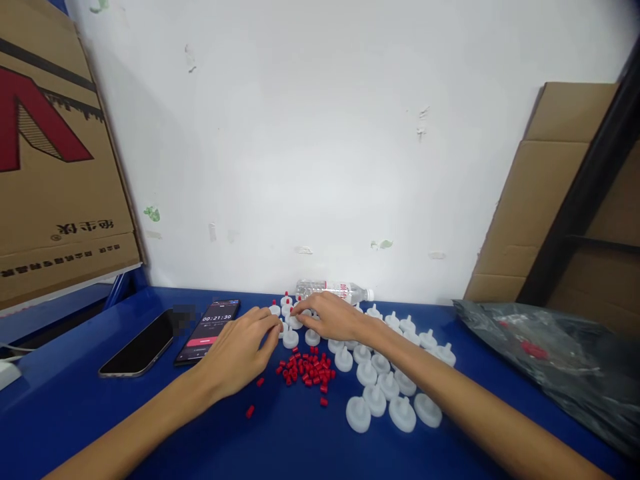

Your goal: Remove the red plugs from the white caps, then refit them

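Observation:
My left hand (241, 350) is left of the red cap pile, its fingers curled and the fingertips close together; whatever they hold is too small to make out. Over the back of the white parts, my right hand (327, 315) reaches across with thumb and index finger around a white disc-shaped part with a spout (295, 323). Several similar white parts (289, 339) stand around the fingertips, and a few at the back carry red caps. Small red caps (307, 367) lie in a loose heap in front of both hands. More uncapped white parts (367, 373) spread beneath and beside my right forearm.
A clear plastic bottle (335, 291) lies against the wall behind the parts. Two phones, one dark (137, 347) and one showing a timer (209, 328), rest at left. A grey plastic bag (545, 360) lies at right. Cardboard (65, 200) stands at the left side.

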### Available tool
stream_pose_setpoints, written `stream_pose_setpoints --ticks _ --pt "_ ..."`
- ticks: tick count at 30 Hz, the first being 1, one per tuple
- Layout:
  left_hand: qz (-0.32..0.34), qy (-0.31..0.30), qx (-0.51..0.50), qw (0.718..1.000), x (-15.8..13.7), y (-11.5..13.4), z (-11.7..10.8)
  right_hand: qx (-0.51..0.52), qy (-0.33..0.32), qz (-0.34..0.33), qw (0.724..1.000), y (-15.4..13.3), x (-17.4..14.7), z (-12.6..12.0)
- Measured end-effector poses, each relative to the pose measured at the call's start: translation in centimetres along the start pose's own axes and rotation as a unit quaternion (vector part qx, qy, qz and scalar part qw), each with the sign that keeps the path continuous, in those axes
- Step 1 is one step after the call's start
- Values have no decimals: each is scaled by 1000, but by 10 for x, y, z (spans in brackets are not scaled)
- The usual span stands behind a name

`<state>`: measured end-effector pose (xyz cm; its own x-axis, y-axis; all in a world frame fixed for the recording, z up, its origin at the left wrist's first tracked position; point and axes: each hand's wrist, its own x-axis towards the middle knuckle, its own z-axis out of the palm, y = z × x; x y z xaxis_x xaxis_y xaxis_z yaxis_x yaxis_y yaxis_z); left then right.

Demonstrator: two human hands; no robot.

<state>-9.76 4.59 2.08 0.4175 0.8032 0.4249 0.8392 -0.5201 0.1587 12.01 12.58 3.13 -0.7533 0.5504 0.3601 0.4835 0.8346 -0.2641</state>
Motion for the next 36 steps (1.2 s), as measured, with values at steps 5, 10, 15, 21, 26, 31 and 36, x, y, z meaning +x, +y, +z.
stream_pose_setpoints --ticks 5,10,15,21,26,31,36 --pt "-7 6 -3 1000 0 3 -1 -6 -16 -6 1000 0 -1 -5" --pt "-5 8 -6 1000 1 3 -1 -14 -28 -9 999 -1 -1 -7" --pt "-4 2 -7 1000 1 3 -1 -28 -35 -3 999 -1 -1 -10" --pt "-5 1 -7 1000 1 5 -2 -47 -39 0 998 -2 -2 -11" --pt "-1 3 -2 1000 0 3 -2 -101 14 53 993 3 -1 -19" --pt "0 -6 -3 1000 1 4 -2 -146 27 116 982 18 -4 -23" --pt "-5 -14 -3 1000 1 4 -2 -142 -18 119 982 22 -7 -10"
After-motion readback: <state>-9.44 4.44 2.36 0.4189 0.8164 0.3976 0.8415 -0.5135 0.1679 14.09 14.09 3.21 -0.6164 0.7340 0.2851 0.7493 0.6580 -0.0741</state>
